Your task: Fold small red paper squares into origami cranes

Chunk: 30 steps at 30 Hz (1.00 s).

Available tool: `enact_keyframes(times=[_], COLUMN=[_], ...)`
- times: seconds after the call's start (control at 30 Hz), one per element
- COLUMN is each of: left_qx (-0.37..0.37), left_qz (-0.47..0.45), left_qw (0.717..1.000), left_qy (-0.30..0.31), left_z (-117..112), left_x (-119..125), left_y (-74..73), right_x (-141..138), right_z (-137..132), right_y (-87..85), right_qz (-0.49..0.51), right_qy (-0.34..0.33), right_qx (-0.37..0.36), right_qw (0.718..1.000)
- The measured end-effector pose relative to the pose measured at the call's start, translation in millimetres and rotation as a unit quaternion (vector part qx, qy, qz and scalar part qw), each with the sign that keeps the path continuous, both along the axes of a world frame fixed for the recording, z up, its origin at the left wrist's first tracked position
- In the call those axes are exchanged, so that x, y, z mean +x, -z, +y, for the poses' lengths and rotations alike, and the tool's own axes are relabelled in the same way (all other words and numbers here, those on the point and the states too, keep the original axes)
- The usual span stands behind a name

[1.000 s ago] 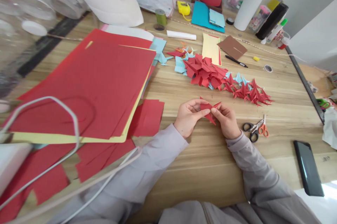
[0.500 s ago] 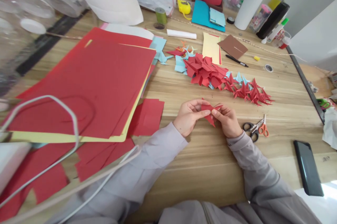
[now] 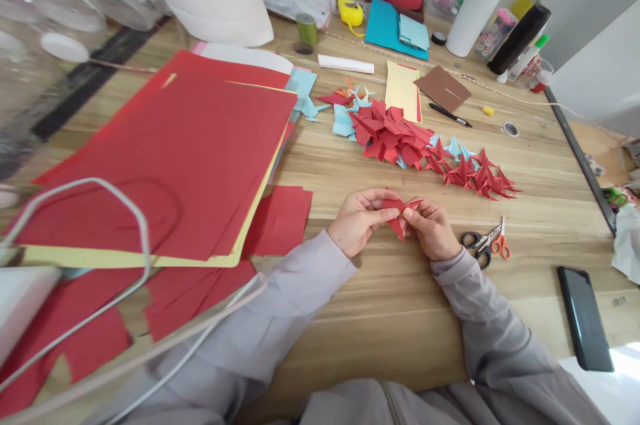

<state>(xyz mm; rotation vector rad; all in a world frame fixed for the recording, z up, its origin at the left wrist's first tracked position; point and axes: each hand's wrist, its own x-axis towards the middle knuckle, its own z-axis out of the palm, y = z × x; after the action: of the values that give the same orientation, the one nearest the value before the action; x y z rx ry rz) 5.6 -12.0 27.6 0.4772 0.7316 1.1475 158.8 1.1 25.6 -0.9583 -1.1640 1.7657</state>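
A small folded piece of red paper (image 3: pixel 397 212) is held above the wooden table between both hands. My left hand (image 3: pixel 359 218) pinches its left side, thumb on top and fingers behind. On the other side, my right hand (image 3: pixel 431 226) grips the right end between thumb and fingers, with the fingertips partly hidden. A pointed corner of the paper hangs down between the hands. Beyond them lies a long heap of folded red paper cranes (image 3: pixel 395 135), with light blue ones (image 3: pixel 454 147) among them.
Scissors (image 3: pixel 484 248) lie right of my right hand, and a black phone (image 3: pixel 584 318) farther right. Large red sheets (image 3: pixel 170 158) and cut red squares (image 3: pixel 283 222) cover the left. A white cable (image 3: pixel 145 238) crosses the lower left. Behind the heap lie a pen (image 3: pixel 450 115) and brown paper (image 3: pixel 443 88).
Both hands keep hold of the red paper and stay nearly in place. The right fingers have shifted slightly at the paper's right end.
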Motion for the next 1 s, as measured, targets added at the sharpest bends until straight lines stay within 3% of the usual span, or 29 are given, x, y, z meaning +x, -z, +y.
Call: enact_keyframes(times=[0.3, 0.5, 0.67, 1.0], left_qx=[0.016, 0.008, 0.031, 0.065], left_qz=[0.000, 0.042, 0.099, 0.113], left_qw=[0.997, 0.995, 0.989, 0.990], left_qy=[-0.081, -0.091, -0.106, -0.046], left_z=[2.2, 2.9, 1.2, -0.3], left_x=[4.7, 5.4, 6.8, 2.6], left_y=[-4.9, -1.6, -1.5, -4.1], right_x=[-8.0, -10.0, -10.4, -5.6], right_z=[-1.1, -2.5, -3.5, -2.3], right_y=[4.4, 0.9, -0.9, -2.4], right_qz=[-0.022, -0.070, -0.042, -0.016], right_qy=[0.116, 0.095, 0.083, 0.056], right_qx=[0.025, 0.042, 0.042, -0.025], right_qw=[0.993, 0.992, 0.995, 0.998])
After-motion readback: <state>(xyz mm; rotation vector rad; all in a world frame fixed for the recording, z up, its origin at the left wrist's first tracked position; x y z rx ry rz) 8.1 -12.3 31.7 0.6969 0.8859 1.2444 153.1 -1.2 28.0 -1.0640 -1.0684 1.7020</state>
